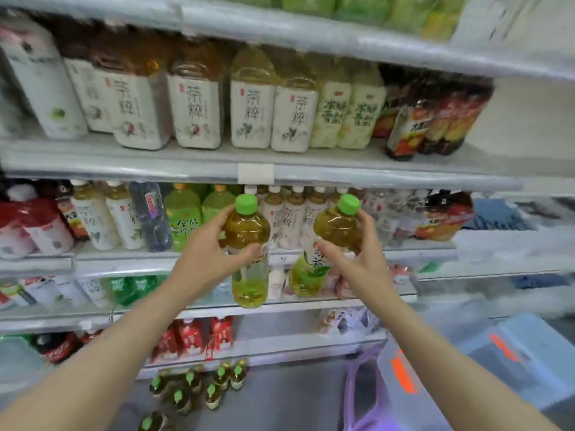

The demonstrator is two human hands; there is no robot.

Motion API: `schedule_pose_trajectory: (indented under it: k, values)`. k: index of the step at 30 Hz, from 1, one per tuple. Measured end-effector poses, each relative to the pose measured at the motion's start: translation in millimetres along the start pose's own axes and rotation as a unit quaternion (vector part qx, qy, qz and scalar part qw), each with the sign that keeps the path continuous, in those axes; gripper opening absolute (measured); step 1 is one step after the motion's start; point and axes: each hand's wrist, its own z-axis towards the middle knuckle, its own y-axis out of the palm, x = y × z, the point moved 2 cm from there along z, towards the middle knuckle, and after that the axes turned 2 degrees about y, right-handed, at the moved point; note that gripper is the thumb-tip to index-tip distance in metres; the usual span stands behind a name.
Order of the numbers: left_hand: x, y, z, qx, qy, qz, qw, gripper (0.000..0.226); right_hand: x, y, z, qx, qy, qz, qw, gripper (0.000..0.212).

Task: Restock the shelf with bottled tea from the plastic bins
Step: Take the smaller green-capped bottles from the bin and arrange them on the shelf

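We hold two green-capped tea bottles up before the shelf: the left hand [205, 253] wraps the left bottle [249, 244] upright, the right hand [357, 253] clasps the right bottle [329, 241], tilted. Both hang in air just off the front edge of the middle shelf [124, 259], so we judge placing underway. Next we need a gap among the bottles standing there. More tea [199, 387] waits below; the bin [510, 353] sits at lower right.
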Motion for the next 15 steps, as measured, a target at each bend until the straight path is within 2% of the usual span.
schedule_pose_trajectory:
  k: [3,9,15]
  values:
    - [46,-7,32,0.006,0.044,-0.016,0.999,0.071,-35,-39,16,0.044,-0.041,-0.020,0.998,0.061]
    - [133,-8,89,0.013,0.121,-0.025,0.992,0.076,-94,-115,52,0.087,-0.098,-0.087,0.988,0.067]
    - [195,-2,134,0.045,0.149,-0.030,0.987,0.063,-136,-173,92,0.128,-0.132,-0.124,0.975,0.068]
